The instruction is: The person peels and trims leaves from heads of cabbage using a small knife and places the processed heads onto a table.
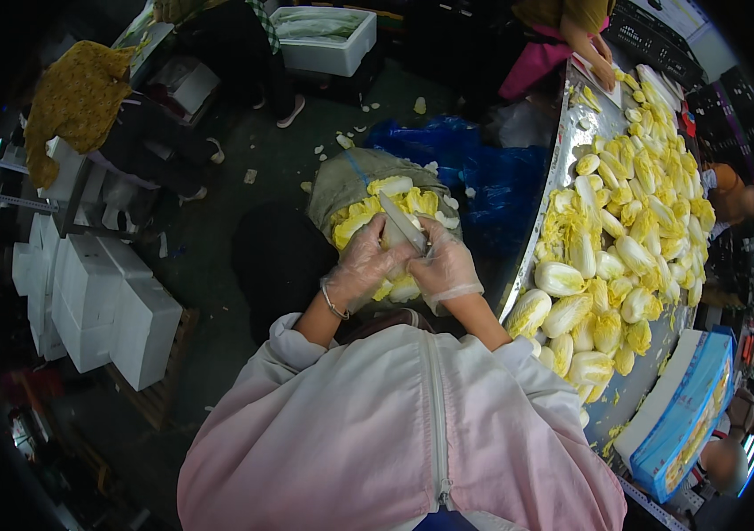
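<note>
Both my hands wear clear plastic gloves and meet in front of my chest. My left hand is closed around a pale napa cabbage, largely covered by the fingers and the blade. In my right hand is a knife; its broad blade lies across the cabbage, pointing up and left, and the handle is hidden by the fingers. Below the hands a grey-green sack stands open, filled with yellow cabbage leaves.
On my right, a metal table bears many napa cabbages and a blue-and-white box. Blue plastic sheeting lies beyond the sack. White foam boxes are stacked at left. Co-workers stand ahead; one person's hand is over the table's far end.
</note>
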`<state>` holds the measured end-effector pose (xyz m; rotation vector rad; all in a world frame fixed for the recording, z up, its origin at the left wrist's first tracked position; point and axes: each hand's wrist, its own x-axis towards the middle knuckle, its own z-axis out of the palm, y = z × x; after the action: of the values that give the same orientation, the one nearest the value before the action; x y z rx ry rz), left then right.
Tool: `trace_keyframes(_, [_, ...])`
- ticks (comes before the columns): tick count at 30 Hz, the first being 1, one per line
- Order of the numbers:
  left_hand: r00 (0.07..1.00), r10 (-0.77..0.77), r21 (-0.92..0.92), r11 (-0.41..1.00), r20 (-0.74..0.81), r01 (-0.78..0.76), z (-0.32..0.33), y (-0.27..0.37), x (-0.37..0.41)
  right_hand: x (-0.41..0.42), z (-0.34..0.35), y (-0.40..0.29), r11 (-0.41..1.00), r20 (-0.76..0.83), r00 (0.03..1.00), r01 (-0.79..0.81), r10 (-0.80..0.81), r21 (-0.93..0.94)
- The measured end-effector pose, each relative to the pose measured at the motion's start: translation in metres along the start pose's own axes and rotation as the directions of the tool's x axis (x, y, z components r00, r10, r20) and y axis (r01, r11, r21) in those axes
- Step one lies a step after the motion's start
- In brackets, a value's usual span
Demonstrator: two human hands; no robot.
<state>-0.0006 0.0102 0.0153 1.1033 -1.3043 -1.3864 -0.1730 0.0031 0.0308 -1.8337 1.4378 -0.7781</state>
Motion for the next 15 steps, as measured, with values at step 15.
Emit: trace_keyframes(15, [0.975, 0.012, -0.805, 0.566, 0.223, 0.178, -0.007, 0.001, 0.001, 0.021, -0.029, 0.028, 0.983, 0.138, 0.976, -0.174, 0.166, 0.050])
